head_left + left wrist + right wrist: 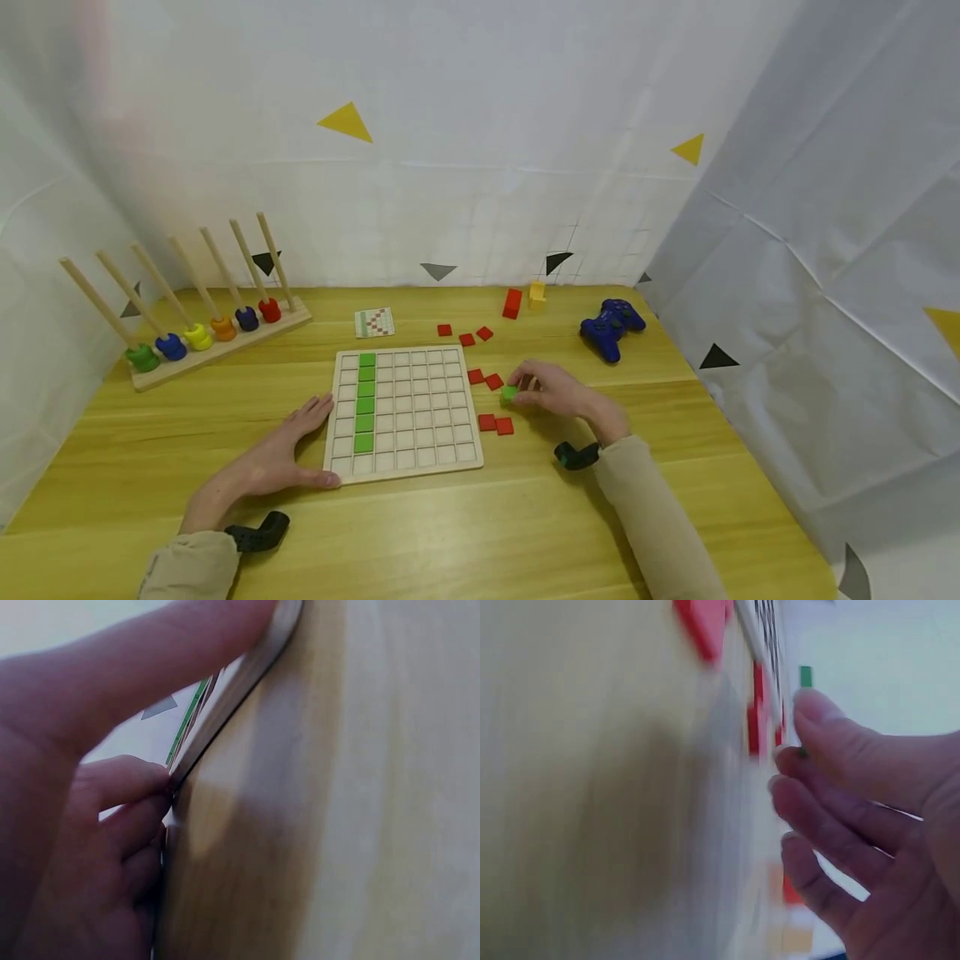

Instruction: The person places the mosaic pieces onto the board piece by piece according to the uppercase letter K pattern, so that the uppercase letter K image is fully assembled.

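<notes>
A square wooden grid board (405, 475) lies on the table, with green tiles (365, 405) in one column near its left side. My left hand (277, 454) touches the board's left edge, thumb at the near corner and fingers spread farther up. The left wrist view shows the thumb (165, 656) stretched along the board's side. Right of the board, my right hand (553, 390) pinches a green tile (509, 393) between thumb and fingertips. Part of that tile (805, 677) sticks out past the thumb in the right wrist view. Several red tiles (487, 422) lie close by, between board and hand.
Behind the board lies a small pattern card (374, 322). At the back stand a red block (512, 303) and a yellow block (537, 296). A blue game controller (612, 329) is at the right. A pegged wooden stand (225, 350) with coloured rings occupies the back left.
</notes>
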{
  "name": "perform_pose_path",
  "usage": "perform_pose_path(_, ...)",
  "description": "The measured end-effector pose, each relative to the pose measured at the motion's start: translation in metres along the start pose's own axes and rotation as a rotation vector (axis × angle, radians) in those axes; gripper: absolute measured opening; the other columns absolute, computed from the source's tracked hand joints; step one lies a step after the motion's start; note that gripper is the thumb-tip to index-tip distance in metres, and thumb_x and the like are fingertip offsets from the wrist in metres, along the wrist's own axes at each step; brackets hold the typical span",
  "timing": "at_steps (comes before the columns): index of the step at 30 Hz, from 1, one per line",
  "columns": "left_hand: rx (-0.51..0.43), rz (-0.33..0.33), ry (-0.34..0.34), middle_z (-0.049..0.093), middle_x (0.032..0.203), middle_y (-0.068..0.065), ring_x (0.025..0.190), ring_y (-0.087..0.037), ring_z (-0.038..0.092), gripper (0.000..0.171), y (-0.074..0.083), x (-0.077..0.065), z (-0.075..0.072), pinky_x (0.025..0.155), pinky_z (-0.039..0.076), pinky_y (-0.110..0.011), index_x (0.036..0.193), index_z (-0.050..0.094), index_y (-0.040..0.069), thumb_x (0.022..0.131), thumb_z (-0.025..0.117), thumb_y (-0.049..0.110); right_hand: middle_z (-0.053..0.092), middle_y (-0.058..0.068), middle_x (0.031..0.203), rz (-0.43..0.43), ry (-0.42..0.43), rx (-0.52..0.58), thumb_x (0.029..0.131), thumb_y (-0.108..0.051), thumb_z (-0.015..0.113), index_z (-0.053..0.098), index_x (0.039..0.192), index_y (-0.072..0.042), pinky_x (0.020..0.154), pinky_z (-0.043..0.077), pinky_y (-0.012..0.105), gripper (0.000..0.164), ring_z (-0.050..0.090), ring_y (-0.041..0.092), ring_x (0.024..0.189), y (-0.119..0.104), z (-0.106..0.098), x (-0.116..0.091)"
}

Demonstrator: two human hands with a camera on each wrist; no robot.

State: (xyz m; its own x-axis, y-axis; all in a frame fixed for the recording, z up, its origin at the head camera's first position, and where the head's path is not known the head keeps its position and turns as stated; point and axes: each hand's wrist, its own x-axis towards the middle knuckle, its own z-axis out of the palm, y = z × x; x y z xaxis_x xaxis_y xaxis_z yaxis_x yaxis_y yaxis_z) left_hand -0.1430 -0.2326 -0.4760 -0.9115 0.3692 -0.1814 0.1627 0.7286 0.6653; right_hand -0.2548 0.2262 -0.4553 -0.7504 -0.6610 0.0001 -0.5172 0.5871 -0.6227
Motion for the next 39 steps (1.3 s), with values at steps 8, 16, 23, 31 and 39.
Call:
perform_pose_path(8, -0.005, 0.008, -0.004, 0.005, 0.167, -0.022, 0.150, -0.051, 0.003, 0.120, 0.002, 0.000, -0.002, 0.114, 0.010, -0.074, 0.161, 0.015, 0.011, 0.073, 0.082, 0.057, 0.066, -0.001, 0.108, -0.126, -0.061, -0.075, 0.095, -0.022, 0.070, 0.068, 0.120, -0.009, 0.085, 0.055, 0.030, 0.028, 0.061, 0.012, 0.094, -0.063, 0.031, 0.035)
perform_pose_path(16, -0.009, 0.004, 0.003, 0.006, 0.168, -0.019, 0.151, -0.049, 0.004, 0.121, 0.000, -0.001, 0.001, 0.114, 0.010, -0.073, 0.161, 0.016, 0.012, 0.072, 0.082, 0.059, 0.062, -0.004, 0.107, -0.176, -0.170, -0.139, 0.096, -0.029, 0.068, 0.069, 0.115, -0.014, 0.089, 0.051, 0.025, 0.023, 0.059, 0.014, 0.100, -0.110, 0.059, 0.066)
perform_pose_path(23, -0.004, 0.027, 0.016, 0.007, 0.166, -0.023, 0.150, -0.052, 0.005, 0.119, -0.001, -0.002, 0.001, 0.113, 0.012, -0.074, 0.161, 0.016, 0.011, 0.073, 0.083, 0.057, 0.061, -0.005, 0.108, -0.211, -0.182, -0.187, 0.096, -0.032, 0.068, 0.070, 0.117, -0.014, 0.086, 0.047, 0.015, 0.027, 0.058, 0.009, 0.099, -0.138, 0.077, 0.086)
perform_pose_path(31, -0.018, 0.018, 0.010, 0.006, 0.167, -0.022, 0.150, -0.050, 0.004, 0.120, -0.001, -0.002, 0.001, 0.113, 0.011, -0.074, 0.161, 0.015, 0.013, 0.073, 0.082, 0.058, 0.062, -0.007, 0.102, -0.258, -0.225, -0.239, 0.095, -0.035, 0.069, 0.071, 0.115, -0.015, 0.078, 0.044, 0.010, 0.029, 0.056, 0.002, 0.089, -0.151, 0.106, 0.093)
perform_pose_path(39, -0.016, 0.014, 0.004, 0.005, 0.167, -0.022, 0.150, -0.051, 0.003, 0.120, -0.001, 0.000, 0.001, 0.113, 0.011, -0.074, 0.162, 0.014, 0.012, 0.074, 0.081, 0.059, 0.058, -0.012, 0.101, -0.261, -0.239, -0.270, 0.093, -0.036, 0.071, 0.070, 0.113, -0.020, 0.076, 0.042, 0.012, 0.025, 0.052, 0.001, 0.086, -0.155, 0.122, 0.091)
